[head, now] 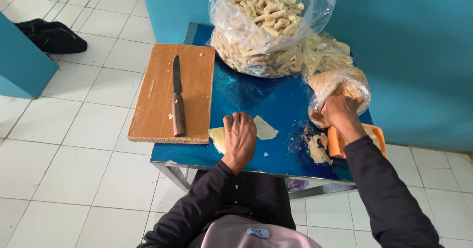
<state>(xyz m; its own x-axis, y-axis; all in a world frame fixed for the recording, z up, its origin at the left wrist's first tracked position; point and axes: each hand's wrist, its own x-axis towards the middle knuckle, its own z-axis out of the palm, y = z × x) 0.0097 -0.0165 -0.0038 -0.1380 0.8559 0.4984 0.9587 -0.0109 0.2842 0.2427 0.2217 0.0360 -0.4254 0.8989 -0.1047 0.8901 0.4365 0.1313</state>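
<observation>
The blue bench [276,100] has a glossy, mirror-like top with a bare metal rim at its front edge. The rough, matt brown wooden board [162,95] overhangs its left edge, carrying a dark steel knife with a smooth wooden handle [177,102]. The clear plastic bags [266,26] look thin, crinkled and shiny.

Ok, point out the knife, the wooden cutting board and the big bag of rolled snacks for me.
knife [178,111]: head view, on its brown wooden handle.
wooden cutting board [197,88]: head view, on bare wood right of the blade.
big bag of rolled snacks [256,55]: head view, on the clear plastic side.
</observation>
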